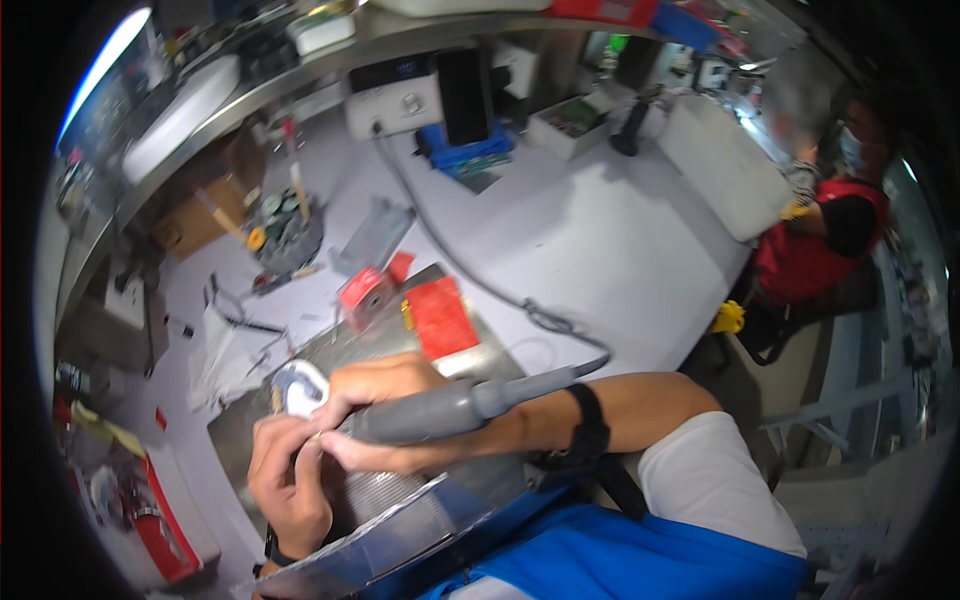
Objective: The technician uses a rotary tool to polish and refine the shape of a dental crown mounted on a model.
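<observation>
My right hand (385, 382) is wrapped round a grey corded rotary handpiece (425, 415), its body slanting down to the left. Thumb and fingertips of my left hand (283, 478) are pinched together at the tool's tip, right against my right fingers. A tiny yellowish speck shows there, but what the left fingers hold is too small to name. Both hands are over a metal plate (500, 352) on the bench. Just beyond them lies a small white round item (302, 390). A red sheet (442, 318) and a red tape roll (366, 292) rest farther back.
The handpiece cord (440, 240) runs back to a white control box (395, 95). Beside it a phone (465, 98) leans on a blue stand. A tool holder (285, 235) stands far left, a parts box (572, 128) at the back. A co-worker in red (815, 240) sits at right.
</observation>
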Tool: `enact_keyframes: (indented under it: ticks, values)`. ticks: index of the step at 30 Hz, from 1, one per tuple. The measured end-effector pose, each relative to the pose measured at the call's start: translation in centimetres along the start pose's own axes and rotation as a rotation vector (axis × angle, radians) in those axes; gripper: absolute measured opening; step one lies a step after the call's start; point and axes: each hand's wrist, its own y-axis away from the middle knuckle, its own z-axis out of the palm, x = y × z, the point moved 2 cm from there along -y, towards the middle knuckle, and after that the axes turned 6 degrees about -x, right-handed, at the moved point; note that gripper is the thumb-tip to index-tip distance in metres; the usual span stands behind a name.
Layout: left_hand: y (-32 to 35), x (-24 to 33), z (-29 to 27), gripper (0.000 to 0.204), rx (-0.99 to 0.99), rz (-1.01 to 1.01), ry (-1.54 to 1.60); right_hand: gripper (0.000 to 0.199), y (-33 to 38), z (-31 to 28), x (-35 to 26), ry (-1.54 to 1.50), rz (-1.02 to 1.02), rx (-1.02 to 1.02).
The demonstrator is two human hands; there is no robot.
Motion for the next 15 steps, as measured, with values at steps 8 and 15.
enact_keyframes:
  ticks: [8, 15]
  values:
    - [-0.5, -1.3, 0.7, 0.012, -0.034, -0.002, 0.048, 0.019, -0.3, -1.4, -0.9, -0.036, -0.051, 0.009]
    - [-0.5, 0.8, 0.6, 0.013, 0.053, 0.004, 0.009, 0.017, 0.1, -0.7, -0.5, 0.070, -0.027, -0.064]
